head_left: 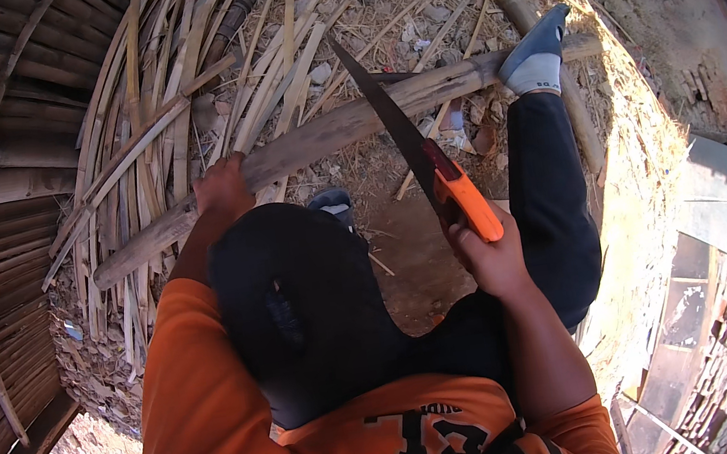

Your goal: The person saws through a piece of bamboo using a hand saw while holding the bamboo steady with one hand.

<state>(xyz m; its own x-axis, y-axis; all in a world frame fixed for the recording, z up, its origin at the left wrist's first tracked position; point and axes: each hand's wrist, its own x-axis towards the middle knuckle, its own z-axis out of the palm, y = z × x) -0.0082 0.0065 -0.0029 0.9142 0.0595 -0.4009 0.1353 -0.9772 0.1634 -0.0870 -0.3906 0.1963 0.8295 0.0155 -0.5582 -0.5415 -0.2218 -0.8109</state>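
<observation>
A long weathered bamboo pole (349, 127) lies slantwise across the ground in front of me. My left hand (224, 187) is closed over its top, left of the middle. In my right hand (492, 253) is a handsaw (401, 133), gripped by its orange handle, the dark blade pointing up and away to the left. Part of the blade passes in front of the pole; whether it touches the wood I cannot tell. My right foot (537, 59), in a grey and white covering, presses on the pole toward its far right end.
Split bamboo strips (146, 100) lie heaped at the left and far side. Another bamboo pole (514, 6) runs under the right end of the first. A slatted bamboo wall (11, 267) stands at the left, a brick wall (717, 98) at the right. My other foot (332, 202) is nearer.
</observation>
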